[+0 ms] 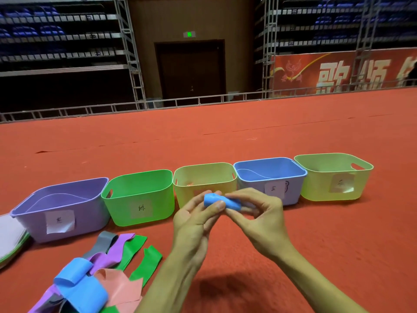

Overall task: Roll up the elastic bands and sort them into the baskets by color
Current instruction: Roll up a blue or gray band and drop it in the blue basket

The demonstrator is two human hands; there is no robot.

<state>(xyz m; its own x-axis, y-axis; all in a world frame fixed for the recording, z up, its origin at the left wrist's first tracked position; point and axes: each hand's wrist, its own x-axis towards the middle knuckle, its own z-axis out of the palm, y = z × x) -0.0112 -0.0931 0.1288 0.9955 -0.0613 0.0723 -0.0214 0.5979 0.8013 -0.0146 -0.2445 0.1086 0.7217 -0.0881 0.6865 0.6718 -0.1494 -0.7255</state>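
Because the loose pile of bands (108, 267) lies on the floor just beside the left forearm, I judge a careless sweep could scatter it. The left hand (196, 213) pinches one end of the rolled blue band (222, 201), held above the floor before the yellow basket (187, 195), and the right hand (259, 213) pinches the other. If either pinch slackens, I expect the springy roll to unwind. A loose toss could also miss the blue basket (270, 180) just right of it.

As for writing, the purple basket (85, 218) has a paper label I cannot read. The green basket (121, 208) seems to read 绿. The right hand partly hides the blue basket's label, and the lime basket (316, 186) has a faint one. The red banner (338, 71) shows 歌颂.
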